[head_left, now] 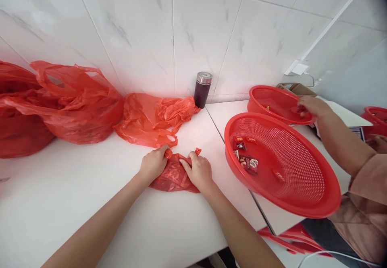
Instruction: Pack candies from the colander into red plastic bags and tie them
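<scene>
- Our left hand [154, 164] and our right hand [198, 172] are both closed, fingers curled and pressed into a thin red plastic bag [174, 175], each gripping one bunched side of it; the two hands sit just apart, with the crumpled bag between and beneath them.
- Both forearms reach forward from the bottom of the view, wrists low, the hands resting on the white tabletop [75, 203].
- At our 12 o'clock, just past the hands, lies a crumpled orange-red plastic bag [151, 121], and beyond it a dark thermos flask with a steel lid [202, 90] stands upright against the wall.
- At 10 o'clock, bulging red plastic bags [72, 106] are heaped on the table.
- At 3 o'clock, a large red perforated plastic basket [302, 171] holds small wrapped red packets [246, 165].
- At 2 o'clock, a co-worker's hand [314, 106] is at a second red basket [272, 98]; the hand's grip looks curled, but we cannot tell what it pinches.
- White marbled wall tiles [145, 30] rise behind the table.
</scene>
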A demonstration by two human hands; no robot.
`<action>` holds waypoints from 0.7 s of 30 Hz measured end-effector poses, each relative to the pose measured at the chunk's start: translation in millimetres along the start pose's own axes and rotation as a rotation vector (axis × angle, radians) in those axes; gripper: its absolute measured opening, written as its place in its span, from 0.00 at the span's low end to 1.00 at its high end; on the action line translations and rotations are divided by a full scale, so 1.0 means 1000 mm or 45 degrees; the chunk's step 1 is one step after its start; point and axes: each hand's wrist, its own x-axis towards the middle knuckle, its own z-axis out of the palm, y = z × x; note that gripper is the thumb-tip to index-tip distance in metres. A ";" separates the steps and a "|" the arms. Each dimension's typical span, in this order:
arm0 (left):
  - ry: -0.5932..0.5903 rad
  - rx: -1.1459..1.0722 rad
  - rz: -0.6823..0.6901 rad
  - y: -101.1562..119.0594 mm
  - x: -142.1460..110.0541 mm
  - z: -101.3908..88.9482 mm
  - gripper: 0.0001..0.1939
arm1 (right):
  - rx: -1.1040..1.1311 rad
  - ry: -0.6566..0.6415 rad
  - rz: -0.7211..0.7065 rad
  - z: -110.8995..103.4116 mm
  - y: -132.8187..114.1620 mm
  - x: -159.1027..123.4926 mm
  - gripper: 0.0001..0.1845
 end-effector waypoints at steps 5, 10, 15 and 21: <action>-0.039 -0.036 -0.090 -0.031 -0.009 -0.020 0.13 | 0.254 0.040 -0.014 -0.011 0.002 -0.022 0.23; -0.183 -0.185 -0.154 -0.070 -0.030 -0.041 0.19 | 0.445 0.042 -0.036 -0.011 0.010 -0.046 0.20; -0.094 -0.223 -0.180 -0.074 -0.041 -0.065 0.21 | 0.575 0.083 -0.013 -0.013 0.023 -0.047 0.18; 0.144 -0.078 0.399 -0.009 -0.048 -0.062 0.23 | 0.948 0.169 -0.195 -0.020 0.017 -0.046 0.14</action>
